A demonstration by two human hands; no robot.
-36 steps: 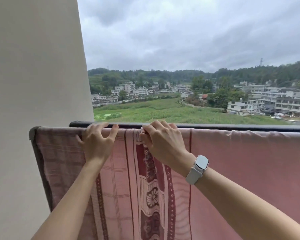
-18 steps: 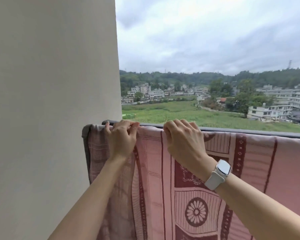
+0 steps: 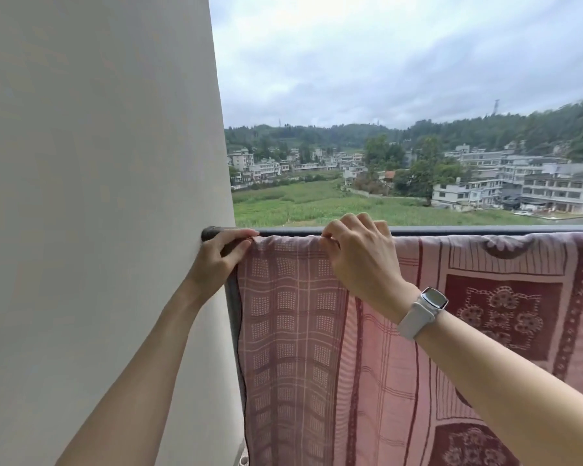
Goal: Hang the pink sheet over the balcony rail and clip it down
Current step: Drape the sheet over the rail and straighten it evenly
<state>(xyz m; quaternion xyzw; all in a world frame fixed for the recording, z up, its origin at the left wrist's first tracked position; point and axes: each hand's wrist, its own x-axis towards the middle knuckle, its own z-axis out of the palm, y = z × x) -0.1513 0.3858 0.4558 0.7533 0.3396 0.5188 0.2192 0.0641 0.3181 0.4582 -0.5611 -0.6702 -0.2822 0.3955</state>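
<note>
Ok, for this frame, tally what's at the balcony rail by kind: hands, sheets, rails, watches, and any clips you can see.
Hands: 2, left hand and right hand, both at the sheet's top edge
Sheets: 1, pink sheet draped over the rail
Rails: 1, dark rail
Watches: 1, watch on the right wrist
Clips: 0 visible
Total: 5

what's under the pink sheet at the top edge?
The dark balcony rail; the pink sheet hangs over it. Below the rail everything is covered. No clip shows.
</note>
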